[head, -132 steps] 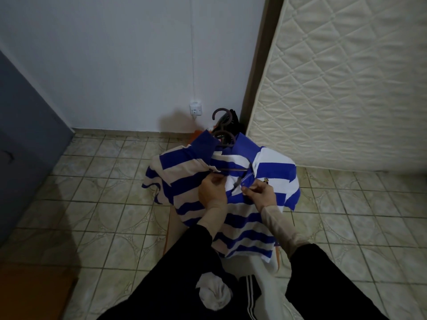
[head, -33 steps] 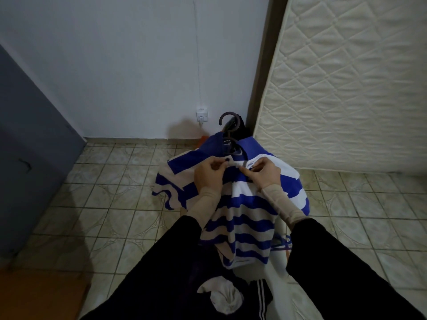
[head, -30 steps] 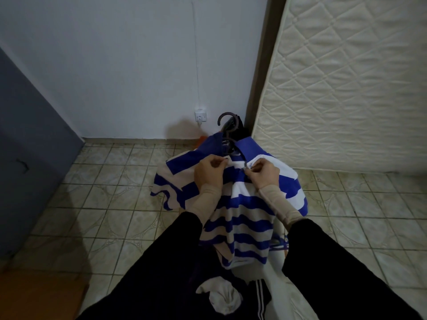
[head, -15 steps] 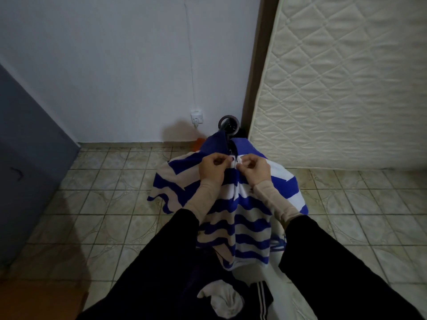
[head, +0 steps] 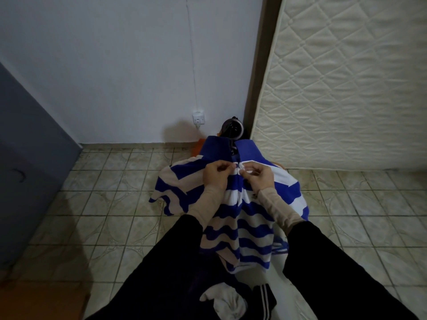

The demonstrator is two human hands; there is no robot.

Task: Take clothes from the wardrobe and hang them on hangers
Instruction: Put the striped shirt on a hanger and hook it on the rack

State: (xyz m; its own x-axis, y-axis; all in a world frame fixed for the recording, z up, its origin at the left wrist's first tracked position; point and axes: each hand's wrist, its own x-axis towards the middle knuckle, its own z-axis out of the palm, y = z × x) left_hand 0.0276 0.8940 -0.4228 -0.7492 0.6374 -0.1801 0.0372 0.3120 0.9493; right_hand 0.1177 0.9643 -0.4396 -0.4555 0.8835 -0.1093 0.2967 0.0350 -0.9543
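Observation:
A blue and white striped polo shirt (head: 245, 218) lies spread in front of me with its blue collar at the far end. A dark hanger hook (head: 233, 128) sticks out above the collar; the hanger's body is hidden inside the shirt. My left hand (head: 216, 173) pinches the left edge of the shirt's placket just below the collar. My right hand (head: 258, 176) pinches the right edge, fingertips almost touching the left hand's.
A quilted mattress (head: 346, 84) leans upright at the right. A grey wardrobe (head: 27, 172) stands at the left. Dark clothes with white stripes (head: 263, 301) and a white cloth (head: 225, 301) lie near me. A wall socket (head: 198, 117) sits low on the wall. The floor is tiled.
My hands moved up from the lower placket to the top near the collar and came together. The open placket is now drawn closed, and the hook turned end-on.

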